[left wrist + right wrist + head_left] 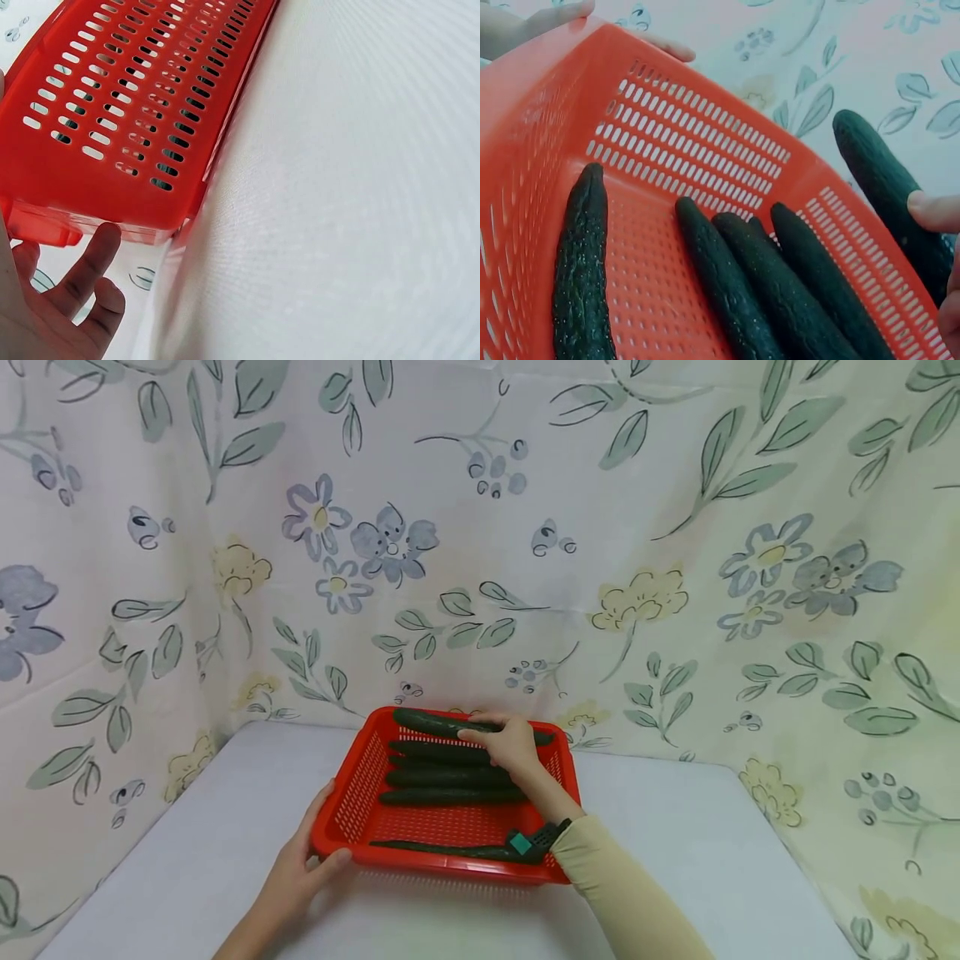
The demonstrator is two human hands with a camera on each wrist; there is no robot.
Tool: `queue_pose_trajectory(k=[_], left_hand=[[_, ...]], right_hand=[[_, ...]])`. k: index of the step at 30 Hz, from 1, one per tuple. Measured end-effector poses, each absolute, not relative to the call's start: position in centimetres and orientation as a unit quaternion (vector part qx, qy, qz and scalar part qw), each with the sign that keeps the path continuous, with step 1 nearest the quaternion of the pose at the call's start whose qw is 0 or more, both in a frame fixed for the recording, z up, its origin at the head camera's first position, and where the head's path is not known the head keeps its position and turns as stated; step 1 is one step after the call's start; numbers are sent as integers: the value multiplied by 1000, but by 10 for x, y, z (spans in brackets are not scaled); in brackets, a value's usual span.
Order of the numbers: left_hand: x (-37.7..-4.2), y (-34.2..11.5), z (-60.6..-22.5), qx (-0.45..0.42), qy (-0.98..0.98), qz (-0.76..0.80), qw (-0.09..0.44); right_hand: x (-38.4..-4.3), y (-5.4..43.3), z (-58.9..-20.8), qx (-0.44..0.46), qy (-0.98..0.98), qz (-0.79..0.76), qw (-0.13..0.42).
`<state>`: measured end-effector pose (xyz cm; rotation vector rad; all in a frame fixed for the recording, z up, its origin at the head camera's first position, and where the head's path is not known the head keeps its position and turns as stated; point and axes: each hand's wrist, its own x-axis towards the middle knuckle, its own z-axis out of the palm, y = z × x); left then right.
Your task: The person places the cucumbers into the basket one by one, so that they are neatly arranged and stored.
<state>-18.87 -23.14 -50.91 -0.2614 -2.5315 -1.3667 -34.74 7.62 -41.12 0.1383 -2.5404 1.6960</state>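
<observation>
A red plastic basket point(405, 858) with slotted walls stands on the white table. My left hand point(295, 870) holds its front left corner, with the thumb at the front rim and the fingers along the left side. In the left wrist view, fingers point(90, 270) curl beneath the rim. My right hand point(513, 747) grips a dark green cucumber point(423, 722) around its middle, at the basket's back rim. The right wrist view shows this cucumber point(874, 161) raised above the others. Several cucumbers point(442, 777) lie side by side inside, and one cucumber point(583, 262) lies along the front wall.
A white cloth covers the table point(667, 852) on both sides of the basket. Behind it and at the sides hangs a floral curtain point(480, 560), close to the basket's back rim. A dark strap with a green-marked device point(521, 843) sits at my right wrist.
</observation>
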Motion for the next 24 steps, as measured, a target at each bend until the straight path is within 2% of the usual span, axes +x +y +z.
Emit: queue_pose_trajectory(k=[4,14,24], left_hand=[[-189,-231,-509,-95,-865,-477,127],[-189,-231,-510,-98,-859,-487,123],[-187,-231,-509,-94,-862,-484,120]], right_hand=[[-347,77,-414,33,-834,550,32],[-339,76,-413,22,-810,585,-39],[-343,78,-415,39,-802,595,-32]])
